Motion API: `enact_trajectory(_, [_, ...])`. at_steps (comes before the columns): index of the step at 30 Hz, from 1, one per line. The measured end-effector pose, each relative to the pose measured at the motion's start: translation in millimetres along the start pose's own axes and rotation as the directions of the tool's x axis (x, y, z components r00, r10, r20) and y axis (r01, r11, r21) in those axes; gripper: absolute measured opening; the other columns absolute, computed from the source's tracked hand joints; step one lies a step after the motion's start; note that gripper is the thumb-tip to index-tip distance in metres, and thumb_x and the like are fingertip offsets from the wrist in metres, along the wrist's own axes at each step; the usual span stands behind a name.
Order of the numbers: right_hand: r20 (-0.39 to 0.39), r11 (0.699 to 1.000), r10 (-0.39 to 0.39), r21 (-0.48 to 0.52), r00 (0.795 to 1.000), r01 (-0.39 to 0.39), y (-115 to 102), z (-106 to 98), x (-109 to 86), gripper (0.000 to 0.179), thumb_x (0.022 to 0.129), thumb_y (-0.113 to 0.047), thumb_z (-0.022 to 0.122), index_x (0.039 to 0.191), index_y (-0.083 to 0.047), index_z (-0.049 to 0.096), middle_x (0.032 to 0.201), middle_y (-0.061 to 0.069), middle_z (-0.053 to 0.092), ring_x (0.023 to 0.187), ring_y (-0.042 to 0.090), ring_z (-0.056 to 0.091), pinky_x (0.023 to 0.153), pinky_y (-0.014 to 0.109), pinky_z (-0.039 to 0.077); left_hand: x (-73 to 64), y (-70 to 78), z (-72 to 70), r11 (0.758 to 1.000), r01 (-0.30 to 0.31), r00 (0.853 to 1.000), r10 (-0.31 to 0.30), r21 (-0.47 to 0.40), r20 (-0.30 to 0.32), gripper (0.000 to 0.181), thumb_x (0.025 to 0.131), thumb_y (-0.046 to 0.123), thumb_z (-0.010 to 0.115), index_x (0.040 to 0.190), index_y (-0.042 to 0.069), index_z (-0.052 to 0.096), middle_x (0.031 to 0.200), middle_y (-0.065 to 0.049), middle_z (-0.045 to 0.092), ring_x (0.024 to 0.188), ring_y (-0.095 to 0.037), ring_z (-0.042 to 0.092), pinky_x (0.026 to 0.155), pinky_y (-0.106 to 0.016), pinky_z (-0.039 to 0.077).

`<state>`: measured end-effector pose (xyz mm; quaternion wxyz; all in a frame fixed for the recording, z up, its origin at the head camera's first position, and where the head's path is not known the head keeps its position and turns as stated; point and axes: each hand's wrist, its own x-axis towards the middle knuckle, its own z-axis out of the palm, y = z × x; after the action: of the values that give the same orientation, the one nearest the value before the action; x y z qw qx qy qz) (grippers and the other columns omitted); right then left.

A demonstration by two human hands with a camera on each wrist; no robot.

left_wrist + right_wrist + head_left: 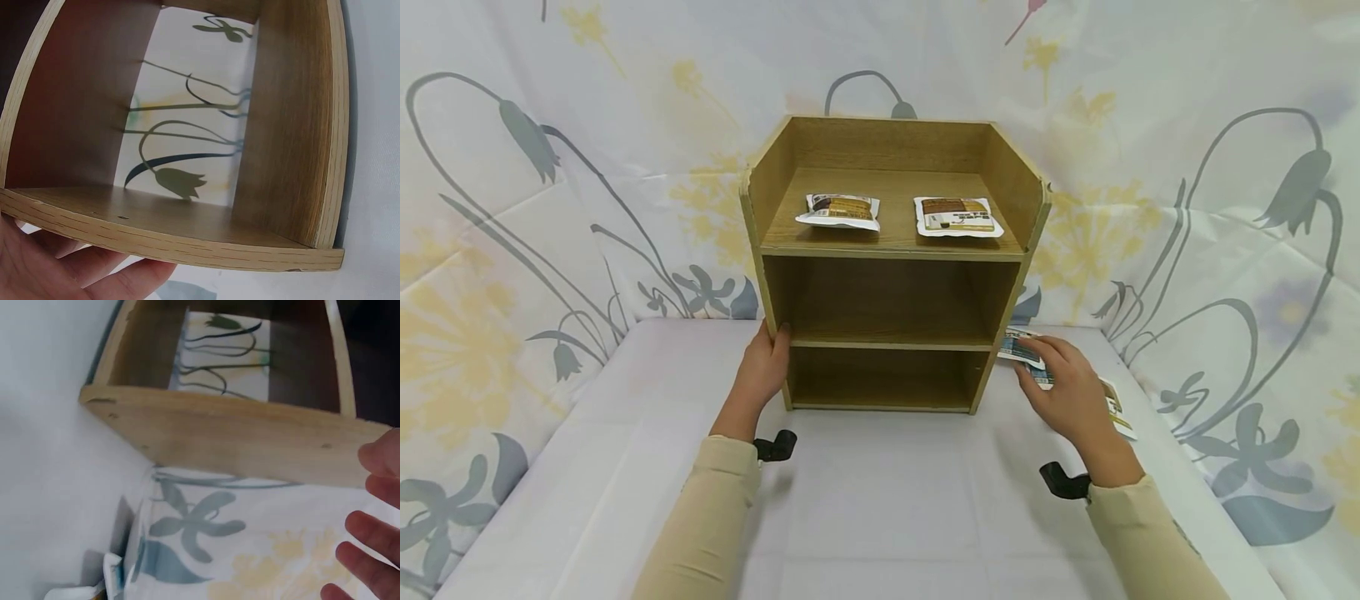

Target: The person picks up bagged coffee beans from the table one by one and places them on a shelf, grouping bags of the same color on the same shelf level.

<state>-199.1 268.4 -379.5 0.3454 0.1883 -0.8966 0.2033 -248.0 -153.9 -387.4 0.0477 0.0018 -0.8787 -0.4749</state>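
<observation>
A small wooden shelf with three tiers stands on the white cloth. My left hand grips its left side panel, thumb at the front edge. In the left wrist view, the fingers lie along the panel's outer face. My right hand is beside the shelf's right side, its fingertips overlapping a blue-and-white packet in the head view. In the right wrist view, the fingers are spread apart with nothing between them, close to the side panel.
Two packets, a white-and-yellow one and a white-and-brown one, lie on the top tier. Another yellow-and-white packet lies right of my right hand. A flowered curtain hangs behind and at both sides.
</observation>
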Motion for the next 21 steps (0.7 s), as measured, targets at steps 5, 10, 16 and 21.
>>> enact_trajectory(5, [0.040,0.999,0.043,-0.023,0.998,-0.042,9.3,-0.5,-8.1,0.044,0.081,-0.012,0.074,0.124,-0.006,0.062,0.122,0.020,0.060,0.111,0.040,0.056,0.091,0.056,0.045,-0.4,0.6,0.0,1.000,-0.001,1.000,0.001,-0.004,-0.005,0.063,0.103,0.047,0.021,0.153,0.009,0.021,0.147,-0.025,0.041,0.129,-0.044,0.047,0.105,-0.059,0.039])
enact_trajectory(10, [0.092,0.994,0.098,-0.049,0.991,-0.094,15.2,-3.8,-14.8,0.047,0.082,-0.014,0.073,0.126,-0.005,0.060,0.124,0.021,0.059,0.113,0.043,0.055,0.090,0.059,0.045,-0.7,1.5,0.0,1.000,0.006,1.000,-0.006,-0.007,0.000,0.063,0.103,0.048,0.021,0.154,0.010,0.019,0.148,-0.025,0.040,0.129,-0.044,0.047,0.104,-0.060,0.040])
enact_trajectory(16, [0.140,0.990,0.133,-0.063,0.981,-0.125,24.1,-5.4,-22.2,0.048,0.081,-0.014,0.071,0.126,-0.003,0.058,0.125,0.022,0.058,0.114,0.045,0.053,0.093,0.059,0.042,-0.9,1.0,-0.1,1.000,0.005,1.000,-0.005,-0.006,-0.001,0.063,0.103,0.048,0.021,0.153,0.009,0.020,0.147,-0.025,0.041,0.129,-0.044,0.047,0.103,-0.060,0.040])
enact_trajectory(21, [0.192,0.980,0.195,-0.088,0.962,-0.181,34.2,-5.4,-29.8,0.051,0.082,-0.016,0.071,0.129,-0.004,0.056,0.129,0.023,0.055,0.116,0.047,0.051,0.095,0.061,0.040,0.1,-0.2,0.2,1.000,0.002,1.000,-0.002,-0.004,-0.003,0.063,0.103,0.048,0.020,0.153,0.008,0.021,0.146,-0.026,0.041,0.129,-0.044,0.048,0.103,-0.060,0.040])
